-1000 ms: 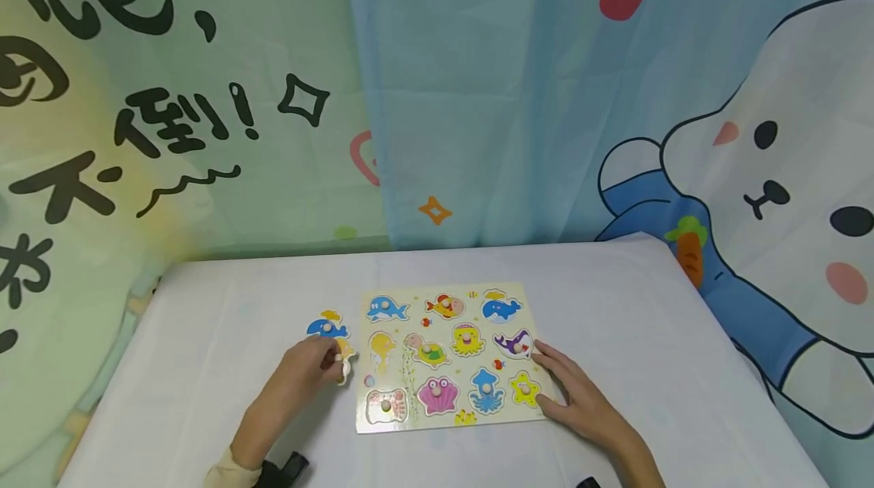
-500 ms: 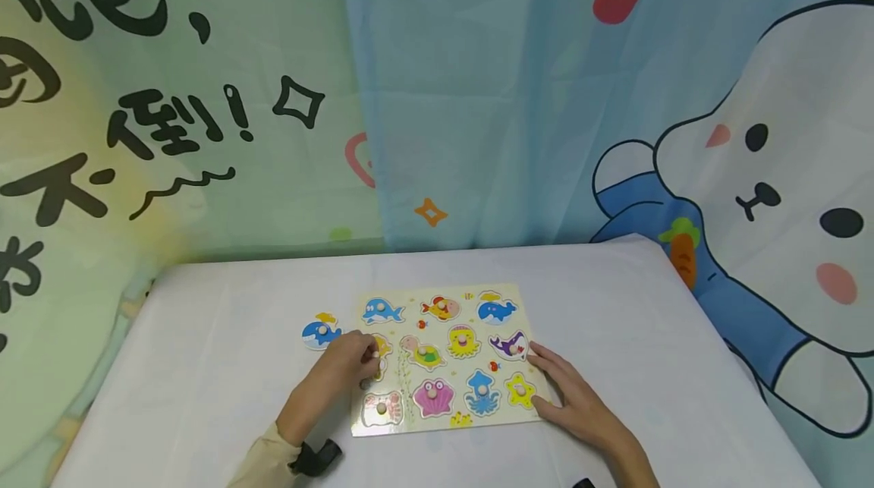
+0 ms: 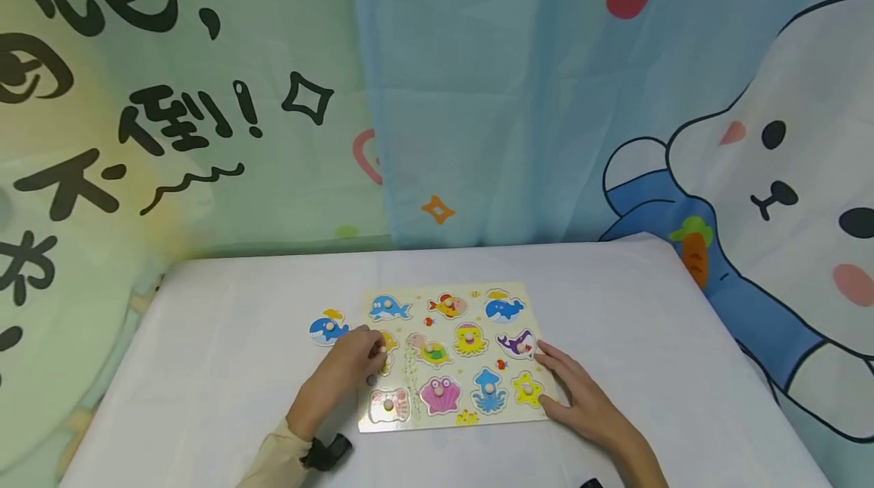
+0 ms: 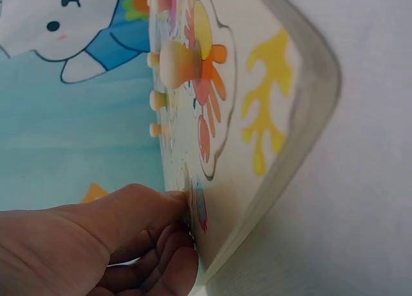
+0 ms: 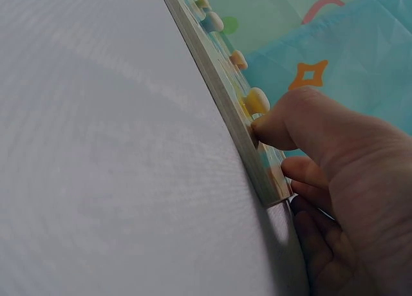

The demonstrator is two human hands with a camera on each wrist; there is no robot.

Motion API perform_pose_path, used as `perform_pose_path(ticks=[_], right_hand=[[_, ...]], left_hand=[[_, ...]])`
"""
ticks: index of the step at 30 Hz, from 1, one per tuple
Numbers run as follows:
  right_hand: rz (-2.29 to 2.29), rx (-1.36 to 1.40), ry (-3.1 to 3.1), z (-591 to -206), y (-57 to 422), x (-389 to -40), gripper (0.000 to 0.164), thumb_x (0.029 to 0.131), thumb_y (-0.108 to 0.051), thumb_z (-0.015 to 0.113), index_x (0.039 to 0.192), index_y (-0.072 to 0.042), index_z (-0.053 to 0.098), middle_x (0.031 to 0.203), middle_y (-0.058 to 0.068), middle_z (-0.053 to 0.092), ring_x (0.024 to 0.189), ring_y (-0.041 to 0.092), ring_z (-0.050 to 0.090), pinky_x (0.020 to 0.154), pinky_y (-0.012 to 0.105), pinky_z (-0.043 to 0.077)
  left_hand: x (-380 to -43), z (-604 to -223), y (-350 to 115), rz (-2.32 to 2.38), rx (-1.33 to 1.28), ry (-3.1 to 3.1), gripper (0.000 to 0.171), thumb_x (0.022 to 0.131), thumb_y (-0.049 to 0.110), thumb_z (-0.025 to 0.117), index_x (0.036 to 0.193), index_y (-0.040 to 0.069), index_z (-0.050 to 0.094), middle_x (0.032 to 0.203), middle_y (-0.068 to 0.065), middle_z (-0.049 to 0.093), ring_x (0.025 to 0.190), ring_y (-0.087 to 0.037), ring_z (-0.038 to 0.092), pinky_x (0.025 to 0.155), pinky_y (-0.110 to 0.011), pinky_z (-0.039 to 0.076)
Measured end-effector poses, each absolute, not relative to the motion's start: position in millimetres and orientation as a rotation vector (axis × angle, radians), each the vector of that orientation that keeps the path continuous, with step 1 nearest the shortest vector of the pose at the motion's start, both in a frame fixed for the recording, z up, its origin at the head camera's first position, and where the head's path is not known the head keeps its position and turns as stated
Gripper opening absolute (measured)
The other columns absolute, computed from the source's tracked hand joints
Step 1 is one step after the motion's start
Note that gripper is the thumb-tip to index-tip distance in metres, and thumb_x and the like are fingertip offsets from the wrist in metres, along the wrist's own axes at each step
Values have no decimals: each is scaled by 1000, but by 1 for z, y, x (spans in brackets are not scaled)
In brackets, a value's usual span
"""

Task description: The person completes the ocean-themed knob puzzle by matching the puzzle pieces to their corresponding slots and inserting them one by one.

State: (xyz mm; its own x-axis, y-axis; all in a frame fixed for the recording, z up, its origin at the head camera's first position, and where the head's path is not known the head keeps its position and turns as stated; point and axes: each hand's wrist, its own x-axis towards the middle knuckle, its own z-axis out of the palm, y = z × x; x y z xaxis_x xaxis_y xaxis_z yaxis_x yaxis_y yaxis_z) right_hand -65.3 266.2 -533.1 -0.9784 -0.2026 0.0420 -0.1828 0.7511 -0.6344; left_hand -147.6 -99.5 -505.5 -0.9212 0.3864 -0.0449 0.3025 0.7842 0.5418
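Observation:
A flat sea-animal knob puzzle board [image 3: 416, 425] lies on the white-covered table. My left hand [image 3: 346, 366] is over its left side, thumb and curled fingers pinching a yellow seahorse puzzle piece [image 3: 388, 342] at the matching picture; the hand covers most of it. In the left wrist view, the fingertips [image 4: 174, 203] meet the board face. A loose blue whale piece [image 3: 328, 330] lies just left of the board. My right hand [image 3: 580, 401] rests on the board's right edge with spread fingers, the thumb [image 5: 270, 130] near the yellow starfish piece [image 3: 527, 389].
Several knobbed pieces sit on the board, including a pink shell [image 3: 440, 395], a blue squid [image 3: 488, 391] and a yellow octopus [image 3: 469, 339]. A printed curtain [image 3: 464, 131] hangs behind the table [image 3: 225, 336]. A black wrist camera [image 3: 328, 452] is on the left wrist.
My left hand has carried the yellow piece rightward from beside the board onto its left side, then stayed there. The right hand keeps its place; the head view shifted slightly.

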Motion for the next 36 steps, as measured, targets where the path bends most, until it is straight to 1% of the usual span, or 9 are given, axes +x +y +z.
perform_pose_path(ticks=[2,5,11,13,18,20,25,29,36], right_hand=[[-1047,-325,2925,-533,267,-65,60,80,-23,74,135,-11,54,150,9,43,137,34,37,106,54,32],[-1049,-318,2923,-533,267,-65,60,80,-23,74,135,-11,54,150,9,43,137,33,36,107,52,30],[-1060,-304,2911,-533,266,-65,60,80,-25,73,136,-11,54,151,9,42,138,34,36,108,58,31],[-1055,-310,2920,-534,266,-65,60,80,-25,73,135,-12,54,150,9,43,138,33,36,108,55,31],[-1035,-330,2947,-534,267,-64,60,79,-24,74,135,-12,54,149,8,44,136,32,37,107,45,30],[-1036,-333,2950,-534,267,-64,60,79,-24,74,135,-12,54,149,9,44,136,33,37,107,45,31],[-1043,-323,2944,-535,267,-64,60,79,-24,74,135,-11,54,149,9,43,136,34,38,107,53,33],[-1019,-317,2955,-536,267,-64,61,79,-24,74,135,-11,54,149,9,43,135,35,38,107,50,35],[-994,-301,2957,-537,267,-66,62,78,-23,74,136,-11,54,150,7,43,136,31,36,107,49,31]], left_hand=[[-148,-505,-99,815,551,2822,5,83,3,67,81,5,64,71,0,47,66,-13,41,58,-21,33],[-148,-505,-98,807,540,2817,4,84,4,68,83,3,65,71,0,48,66,-13,41,58,-21,33],[-148,-505,-97,783,502,2801,4,86,6,69,86,3,67,72,-1,50,67,-13,43,59,-21,35],[-148,-505,-96,776,489,2801,3,86,6,69,87,3,68,72,0,50,67,-13,43,59,-21,35],[-148,-505,-95,763,464,2800,6,86,7,69,91,3,69,74,0,51,68,-12,44,59,-20,37],[-148,-504,-95,761,464,2799,7,87,8,69,92,3,69,74,0,51,68,-13,44,59,-20,37],[-148,-504,-96,764,480,2800,5,87,7,68,90,3,69,74,-1,51,68,-13,44,59,-20,37],[-148,-505,-96,766,478,2800,6,87,7,69,91,3,70,74,-1,51,68,-12,44,58,-20,38],[-147,-503,-96,767,462,2796,7,87,8,69,93,3,70,75,0,52,68,-13,45,59,-20,38]])
